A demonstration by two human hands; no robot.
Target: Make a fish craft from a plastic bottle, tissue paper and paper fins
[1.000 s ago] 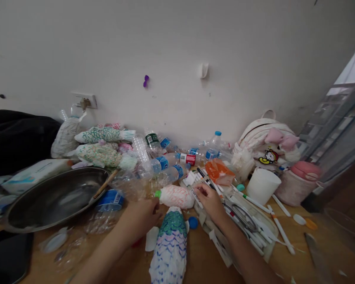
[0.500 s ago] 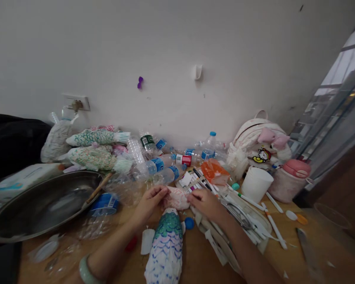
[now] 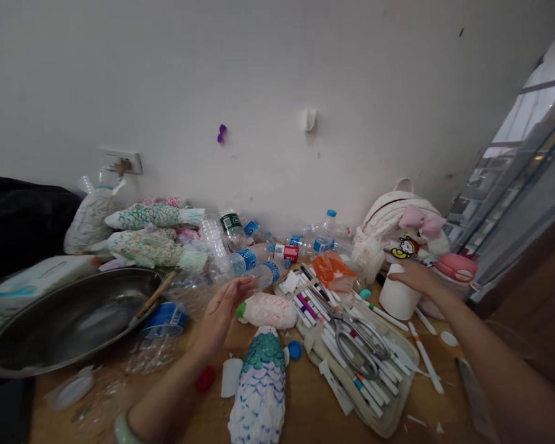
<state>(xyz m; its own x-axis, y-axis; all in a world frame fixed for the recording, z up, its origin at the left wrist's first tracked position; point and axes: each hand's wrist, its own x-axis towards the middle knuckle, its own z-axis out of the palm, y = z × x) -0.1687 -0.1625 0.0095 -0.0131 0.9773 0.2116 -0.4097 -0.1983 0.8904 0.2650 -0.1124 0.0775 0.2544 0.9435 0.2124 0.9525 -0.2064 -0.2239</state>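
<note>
My left hand [image 3: 226, 311] is raised over the table with its fingers stretched out and nothing in it. Just right of it lies a small white fish-shaped piece [image 3: 272, 310] with red scale marks and a green end. Nearer to me is a larger fish-shaped piece [image 3: 260, 391], painted in green, purple and blue scales. On the right, my right hand [image 3: 411, 276] reaches over the rim of a white cup [image 3: 398, 300], its fingers closed at the rim and partly hidden. Grey-handled scissors [image 3: 356, 342] lie on an open pen case [image 3: 398, 410] full of markers.
A large dark metal basin [image 3: 74, 327] with a wooden-handled brush stands left. Plastic bottles [image 3: 259, 259] and several painted fish pieces [image 3: 155, 216] crowd the wall side. A backpack [image 3: 393, 216], a pink bottle [image 3: 457, 268] and a knife [image 3: 472, 394] are on the right.
Both hands have let go of the small red-marked fish piece, which now lies on the table. My right hand has moved right to the white cup; my left has drawn slightly left and opened.
</note>
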